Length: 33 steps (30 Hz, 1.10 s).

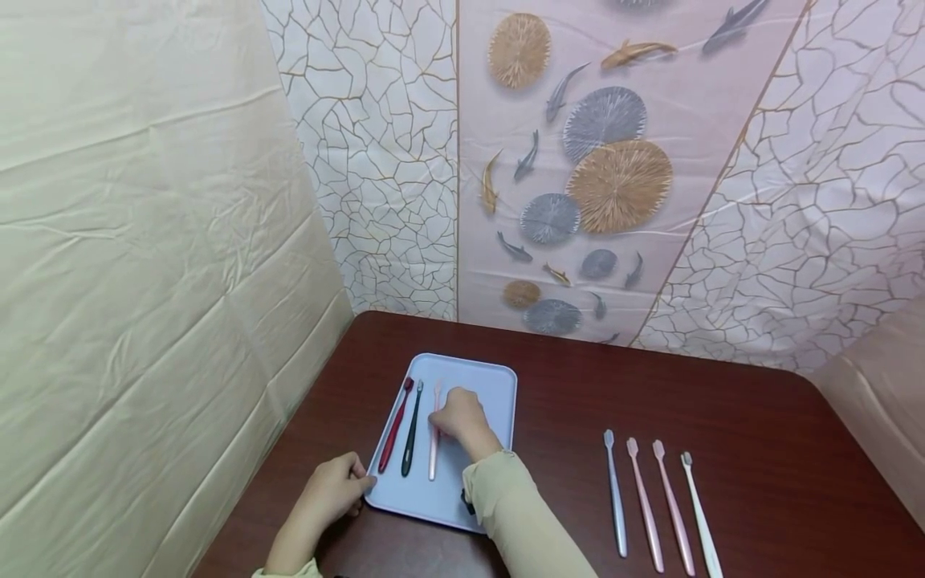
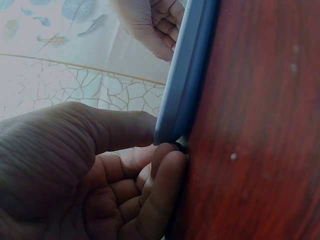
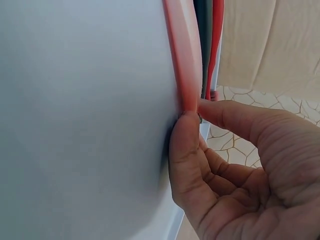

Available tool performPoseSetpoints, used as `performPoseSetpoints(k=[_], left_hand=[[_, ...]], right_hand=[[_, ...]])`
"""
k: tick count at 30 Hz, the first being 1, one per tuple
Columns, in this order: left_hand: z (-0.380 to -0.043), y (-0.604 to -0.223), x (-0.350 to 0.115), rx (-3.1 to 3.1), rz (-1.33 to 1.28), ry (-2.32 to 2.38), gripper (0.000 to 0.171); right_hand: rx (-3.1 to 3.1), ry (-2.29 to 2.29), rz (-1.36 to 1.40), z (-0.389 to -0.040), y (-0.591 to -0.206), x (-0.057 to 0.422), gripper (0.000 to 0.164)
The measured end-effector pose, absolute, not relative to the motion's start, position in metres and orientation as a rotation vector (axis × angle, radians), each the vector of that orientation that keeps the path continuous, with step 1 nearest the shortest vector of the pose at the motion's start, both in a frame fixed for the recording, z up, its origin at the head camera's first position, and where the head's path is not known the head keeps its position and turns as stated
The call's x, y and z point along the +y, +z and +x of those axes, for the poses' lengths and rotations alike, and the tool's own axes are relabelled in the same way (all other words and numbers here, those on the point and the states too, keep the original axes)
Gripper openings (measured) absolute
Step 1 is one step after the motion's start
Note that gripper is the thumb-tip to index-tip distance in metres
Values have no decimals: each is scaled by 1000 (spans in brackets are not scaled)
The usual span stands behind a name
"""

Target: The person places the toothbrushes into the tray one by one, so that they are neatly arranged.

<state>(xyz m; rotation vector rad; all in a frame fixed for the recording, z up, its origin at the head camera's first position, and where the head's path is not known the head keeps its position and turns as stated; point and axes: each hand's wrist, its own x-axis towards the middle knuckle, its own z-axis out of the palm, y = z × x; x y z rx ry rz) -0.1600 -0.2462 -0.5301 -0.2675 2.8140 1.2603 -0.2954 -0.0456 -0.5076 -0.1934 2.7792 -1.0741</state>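
Observation:
A pale blue tray (image 1: 494, 397) lies on the table. On its left side a red toothbrush (image 1: 393, 433) and a dark green toothbrush (image 1: 410, 440) lie side by side, heads pointing away. To the right of them is a light pink toothbrush (image 1: 433, 461), which my right hand (image 1: 462, 419) pinches by its narrow neck between thumb and finger, low over the tray. At the tray's near left corner, my left hand (image 1: 331, 491) grips the rim, thumb (image 2: 131, 129) against the edge and curled fingers (image 2: 167, 172) underneath.
On the dark red-brown table (image 1: 564, 393), right of the tray, lie a grey-blue toothbrush (image 1: 616, 498), two pink toothbrushes (image 1: 645, 507) and a white toothbrush (image 1: 699, 510) in a row. Cream cloth (image 1: 181, 281) hangs along the left side, and a patterned cloth (image 1: 390, 160) behind.

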Motion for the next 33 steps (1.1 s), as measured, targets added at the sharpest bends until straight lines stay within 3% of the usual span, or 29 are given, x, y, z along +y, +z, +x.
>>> performPoseSetpoints(k=[15,23,33], left_hand=[[-162,-534,-249,2728,-277,1362,22],[-161,-533,-251,2731,-295,1357,22],[-161,-534,-250,2751,-281,1340,21]], right_hand=[[2862,-1117,-354,-285,-487,-6,39],[2867,-1203,-391,-281,-475,35,26],[2846,-1303,-281,-282,-475,81,24]])
